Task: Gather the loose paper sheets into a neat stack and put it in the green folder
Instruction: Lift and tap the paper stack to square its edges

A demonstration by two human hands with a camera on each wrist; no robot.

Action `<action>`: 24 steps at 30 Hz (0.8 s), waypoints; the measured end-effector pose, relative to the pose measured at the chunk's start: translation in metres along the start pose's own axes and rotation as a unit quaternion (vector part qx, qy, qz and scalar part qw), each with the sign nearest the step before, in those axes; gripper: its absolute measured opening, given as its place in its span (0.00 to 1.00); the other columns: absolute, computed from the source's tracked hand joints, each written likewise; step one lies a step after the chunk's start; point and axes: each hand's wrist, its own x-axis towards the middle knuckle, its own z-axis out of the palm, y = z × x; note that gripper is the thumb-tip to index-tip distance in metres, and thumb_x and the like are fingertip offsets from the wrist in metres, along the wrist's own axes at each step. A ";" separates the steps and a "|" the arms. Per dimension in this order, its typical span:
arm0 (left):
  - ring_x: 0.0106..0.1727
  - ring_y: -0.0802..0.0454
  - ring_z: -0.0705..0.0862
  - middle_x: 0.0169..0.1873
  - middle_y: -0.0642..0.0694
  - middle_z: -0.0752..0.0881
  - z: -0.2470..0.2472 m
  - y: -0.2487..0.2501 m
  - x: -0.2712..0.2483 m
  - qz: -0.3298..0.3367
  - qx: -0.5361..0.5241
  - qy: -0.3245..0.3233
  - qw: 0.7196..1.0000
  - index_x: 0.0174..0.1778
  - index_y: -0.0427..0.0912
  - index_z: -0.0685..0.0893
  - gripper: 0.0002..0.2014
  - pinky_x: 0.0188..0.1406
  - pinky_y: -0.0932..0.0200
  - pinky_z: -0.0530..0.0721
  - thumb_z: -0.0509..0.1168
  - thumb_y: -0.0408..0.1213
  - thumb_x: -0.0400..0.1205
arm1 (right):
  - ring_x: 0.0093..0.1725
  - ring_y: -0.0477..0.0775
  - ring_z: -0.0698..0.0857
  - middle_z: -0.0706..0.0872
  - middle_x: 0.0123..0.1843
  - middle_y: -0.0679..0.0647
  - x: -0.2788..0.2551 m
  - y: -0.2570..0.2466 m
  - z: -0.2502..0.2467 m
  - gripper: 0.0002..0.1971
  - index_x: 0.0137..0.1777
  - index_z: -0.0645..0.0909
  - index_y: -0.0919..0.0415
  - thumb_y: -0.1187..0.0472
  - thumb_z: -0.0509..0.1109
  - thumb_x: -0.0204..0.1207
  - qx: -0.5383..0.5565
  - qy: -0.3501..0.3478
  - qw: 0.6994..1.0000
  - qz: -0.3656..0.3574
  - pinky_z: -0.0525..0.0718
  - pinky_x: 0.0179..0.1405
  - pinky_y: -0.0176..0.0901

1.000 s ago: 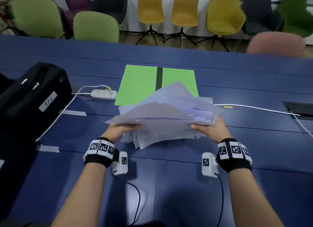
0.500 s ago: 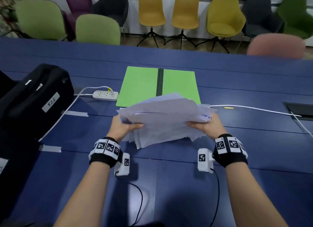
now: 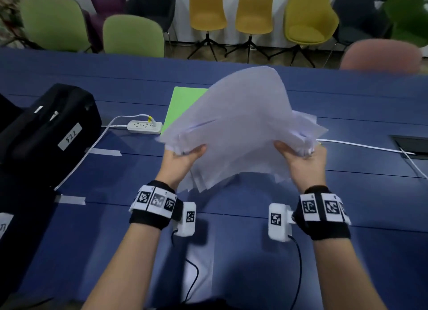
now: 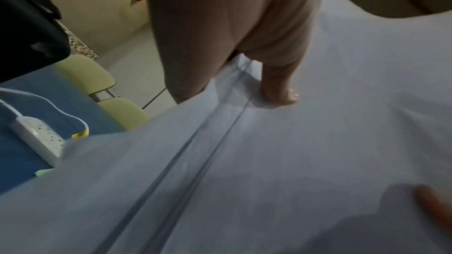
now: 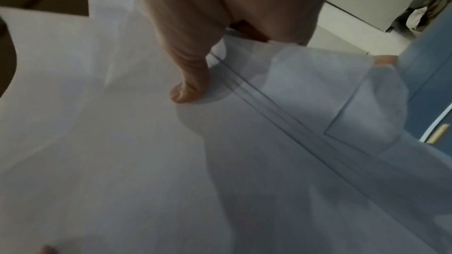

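A loose, uneven bundle of white paper sheets stands tilted up above the blue table, its far edge raised and its near edge hanging toward the tabletop. My left hand grips the bundle's left side, thumb on the near face. My right hand grips its right side the same way. In the left wrist view the paper sheets fill the frame under my thumb; the right wrist view likewise shows the paper sheets pinched by my thumb. The green folder lies open behind the sheets, mostly hidden by them.
A black bag with a label sits at the left. A white power strip and its cable lie left of the folder. A white cable runs right toward a table socket hatch. Chairs line the far edge.
Both hands have tipped the bundle up from lying flat to standing steeply, so it now hides most of the folder. The hands have moved slightly farther from me.
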 end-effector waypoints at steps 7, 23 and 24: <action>0.48 0.59 0.87 0.44 0.55 0.91 -0.039 -0.035 -0.002 -0.090 0.095 -0.098 0.987 0.43 0.54 0.92 0.17 0.55 0.56 0.83 0.79 0.34 0.60 | 0.63 0.45 0.85 0.87 0.62 0.43 -0.013 0.041 -0.024 0.30 0.65 0.82 0.54 0.69 0.83 0.61 -0.097 -0.165 0.981 0.032 0.81 0.66 0.43; 0.36 0.61 0.89 0.33 0.55 0.92 -0.045 -0.036 0.036 -0.138 0.105 -0.063 0.983 0.43 0.41 0.85 0.15 0.45 0.61 0.83 0.77 0.25 0.63 | 0.46 0.48 0.88 0.92 0.45 0.48 0.016 0.047 -0.020 0.16 0.47 0.88 0.49 0.72 0.78 0.67 -0.121 -0.180 0.974 0.063 0.85 0.54 0.46; 0.36 0.61 0.89 0.33 0.54 0.92 -0.045 -0.041 0.032 -0.148 0.123 -0.059 0.980 0.42 0.41 0.85 0.14 0.45 0.60 0.82 0.78 0.25 0.65 | 0.48 0.51 0.88 0.91 0.47 0.53 0.014 0.048 -0.023 0.14 0.48 0.88 0.51 0.69 0.80 0.66 -0.100 -0.172 0.977 0.082 0.85 0.55 0.48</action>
